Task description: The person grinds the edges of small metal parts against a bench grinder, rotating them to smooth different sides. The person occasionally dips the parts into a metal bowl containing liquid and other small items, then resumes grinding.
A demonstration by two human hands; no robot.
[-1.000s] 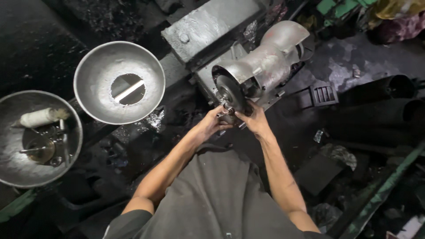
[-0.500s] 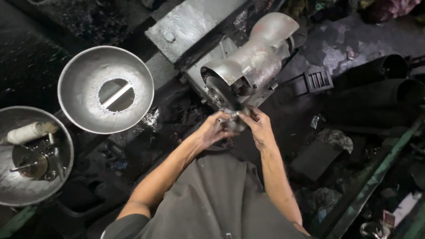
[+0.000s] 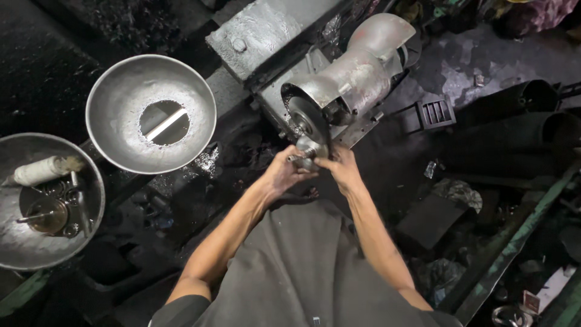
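- Left hand (image 3: pixel 283 175) and right hand (image 3: pixel 342 168) are both closed around a small metal part (image 3: pixel 307 152), fingers curled tight, pressing it to the lower rim of the grinding wheel (image 3: pixel 310 120).
- The part sits between the two hands, touching the wheel, directly below the grey motor housing (image 3: pixel 357 72).
- Judgement: a steady two-handed grip with light, even pressure suits this work; fingertips lie very near the wheel rim and should stay behind the part.
- The wheel edge is exposed on the near side; no guard is visible there.
- Left of the machine, a large metal bowl with a hole (image 3: pixel 151 112) stands well apart; a second bowl (image 3: pixel 36 248) holds a spool and small tools.
- Room for moving is open toward the body; clutter crowds the right side.
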